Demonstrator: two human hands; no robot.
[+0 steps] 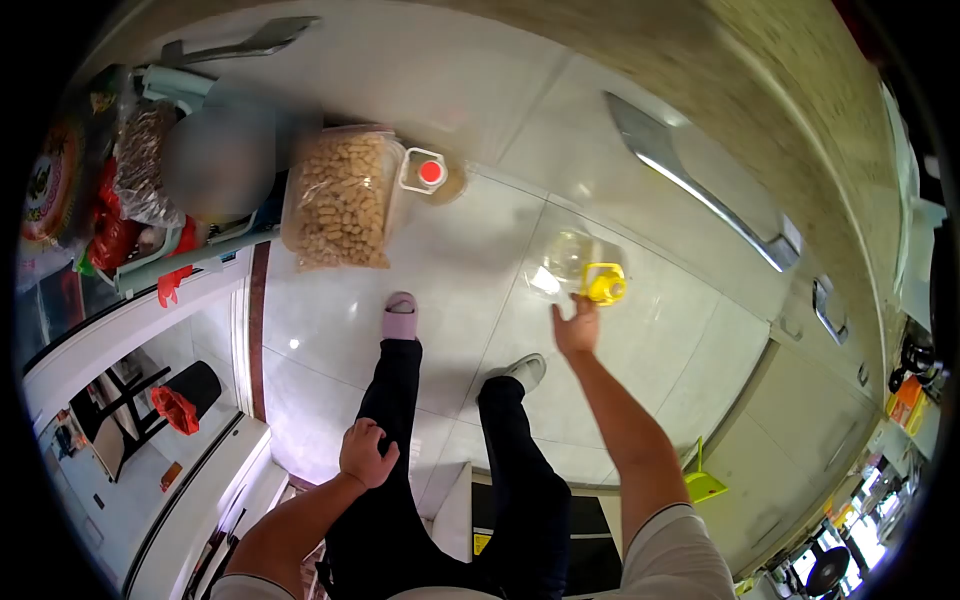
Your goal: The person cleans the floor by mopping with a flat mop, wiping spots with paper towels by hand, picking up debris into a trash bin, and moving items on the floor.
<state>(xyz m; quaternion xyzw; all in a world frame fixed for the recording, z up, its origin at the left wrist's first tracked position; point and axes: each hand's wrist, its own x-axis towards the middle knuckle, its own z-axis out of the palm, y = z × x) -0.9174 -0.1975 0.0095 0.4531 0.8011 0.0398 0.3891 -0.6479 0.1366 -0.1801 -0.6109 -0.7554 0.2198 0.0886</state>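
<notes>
Pale tiled floor point(640, 390) spreads under the person, with white cabinet fronts at 1 and 2 o'clock of the view, one carrying a long metal handle point(690, 185). On this floor, the transparent bottle point(567, 255) with yellow cap point(605, 288) is a little above 3 o'clock from the centre. Its body extends toward 10 o'clock from the cap; whether it is upright or tilted, I cannot tell.

Just below it, the right hand point(577, 328) has its thumb apart from the other fingers, and the fingertips meet the edge of the yellow loop. If this grip is already clamped on it, I cannot tell. The left hand point(367, 453), at 7 o'clock, rests on the left leg with fingers bent; I cannot see whether it holds anything.

A large bag of peanuts point(340, 200) is at 10 o'clock, just beside a red-capped bottle point(430, 174) at 11 o'clock.

For a secure hold, I judge that several fingers should pass fully through the loop before taking weight, with thin plastic walls left unsqueezed.
</notes>
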